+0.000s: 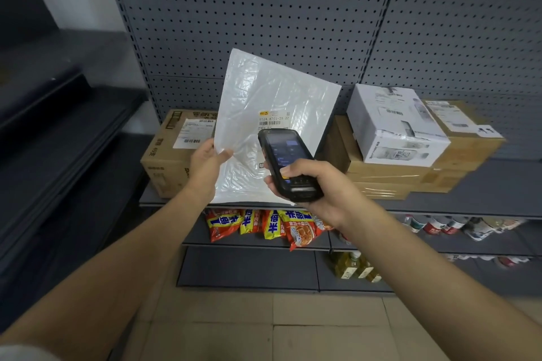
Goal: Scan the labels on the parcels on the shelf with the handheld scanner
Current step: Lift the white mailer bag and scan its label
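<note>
My left hand (206, 164) pinches the left edge of a white plastic mailer (264, 91) and holds it upright above the shelf (484, 199). Its label (274, 119) faces me in the middle of the bag. My right hand (319, 190) grips a black handheld scanner (286, 161), screen lit, directly in front of the mailer with its top just under the label. A brown carton (164, 161) with a white label stands on the shelf behind my left hand. A white box (393, 126) sits on stacked brown cartons (410, 176) at the right.
A grey pegboard panel (264, 9) backs the shelf. Below it, red and yellow noodle packets (264, 224), oil bottles (357, 269) and cans (440, 226) fill lower shelves. Dark shelving (58, 141) runs along the left. Tiled floor (293, 331) lies below.
</note>
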{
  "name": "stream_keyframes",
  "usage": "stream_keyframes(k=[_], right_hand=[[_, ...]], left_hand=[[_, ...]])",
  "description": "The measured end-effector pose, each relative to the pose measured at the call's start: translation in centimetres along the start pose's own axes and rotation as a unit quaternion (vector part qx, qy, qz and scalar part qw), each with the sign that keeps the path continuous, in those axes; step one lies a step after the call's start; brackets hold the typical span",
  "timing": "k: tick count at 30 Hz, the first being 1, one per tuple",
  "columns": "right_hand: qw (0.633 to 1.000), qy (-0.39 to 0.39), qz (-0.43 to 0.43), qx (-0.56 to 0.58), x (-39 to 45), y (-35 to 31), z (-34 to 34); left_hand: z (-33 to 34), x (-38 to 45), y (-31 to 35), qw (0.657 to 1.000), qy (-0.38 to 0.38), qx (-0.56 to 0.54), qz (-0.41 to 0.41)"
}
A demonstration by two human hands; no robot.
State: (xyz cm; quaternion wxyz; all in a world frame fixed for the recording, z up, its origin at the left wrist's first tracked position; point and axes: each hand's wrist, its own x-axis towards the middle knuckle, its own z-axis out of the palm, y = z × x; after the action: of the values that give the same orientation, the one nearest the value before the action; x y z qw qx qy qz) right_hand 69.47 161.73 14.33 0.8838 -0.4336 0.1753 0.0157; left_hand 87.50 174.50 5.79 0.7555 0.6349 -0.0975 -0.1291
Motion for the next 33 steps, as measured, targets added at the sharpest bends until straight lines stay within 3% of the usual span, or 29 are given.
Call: stream_keyframes(k=[33], right_hand=[[1.000,-0.002,-0.016,0.008,-1.0,0.9,1.4]], left_hand=[[-1.6,0.0,0.0,0.999,-0.031,-0.017,-0.019]])
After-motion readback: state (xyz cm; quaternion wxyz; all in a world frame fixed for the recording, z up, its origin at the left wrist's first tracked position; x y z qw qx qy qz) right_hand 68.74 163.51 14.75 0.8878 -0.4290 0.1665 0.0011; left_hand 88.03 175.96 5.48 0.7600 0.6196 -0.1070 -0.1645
